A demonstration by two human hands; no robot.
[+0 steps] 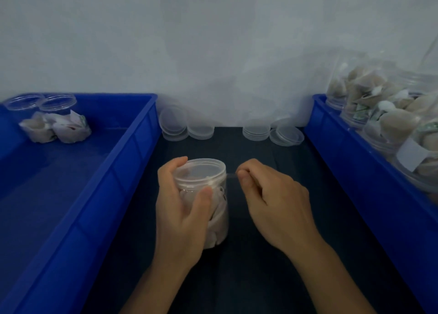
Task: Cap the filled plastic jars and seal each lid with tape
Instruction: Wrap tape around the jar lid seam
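The left hand (182,209) grips the capped jar (208,202) at table centre; at its 3 o'clock the right hand (272,195) pinches a clear tape (231,175) strip stretched from the lid (201,171) seam. Best keep it taut, turning the jar steadily. Spare lids (260,130) lie at 12 o'clock.

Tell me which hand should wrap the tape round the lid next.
Probably the right hand: its fingers already pinch the tape strip beside the lid, while the left hand grips the jar.
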